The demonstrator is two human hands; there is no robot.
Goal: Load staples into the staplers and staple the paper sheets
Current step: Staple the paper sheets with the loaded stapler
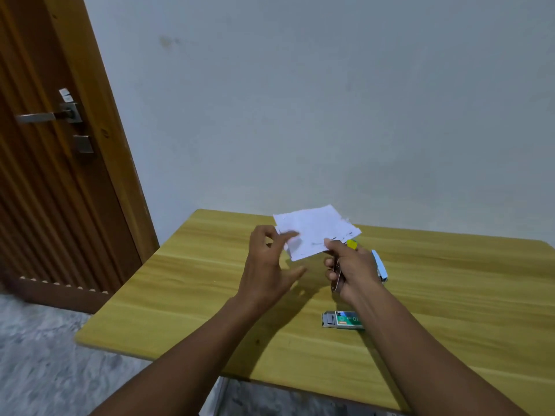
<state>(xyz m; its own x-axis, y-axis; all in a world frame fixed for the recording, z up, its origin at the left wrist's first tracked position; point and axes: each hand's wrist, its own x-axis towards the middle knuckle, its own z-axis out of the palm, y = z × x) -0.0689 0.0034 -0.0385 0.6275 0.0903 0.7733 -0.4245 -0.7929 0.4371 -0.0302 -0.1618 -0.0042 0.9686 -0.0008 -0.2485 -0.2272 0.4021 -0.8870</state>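
1. Staple box (344, 319) lies flat on the table (180, 310), nearer the person than the right hand and just beside the right forearm. Its inner tray is slid partly out at the left end. Judgement: it was left within reach for reloading.
2. Right hand (351, 271) is raised off the table with its fingers curled round a small stapler (336, 277). The stapler's mouth points away from the person. Judgement: it is held up so that a paper corner can be fed into the mouth.
3. Left hand (267, 265) is left of the right hand and apart from it, fingers spread and loosely bent, gripping nothing. Its fingertips are blurred at the paper's left edge, so contact cannot be confirmed. Judgement: it is placed to steady the sheets.
4. Paper sheets (315, 229) are held above the table just beyond both hands. Their near corner meets the stapler's tip at the right thumb. Whether a staple is already in cannot be told.
5. Second stapler (379, 265), pale blue, lies on the table just right of the right hand. A yellow object (352, 244) shows just beyond the knuckles; what it is cannot be told.
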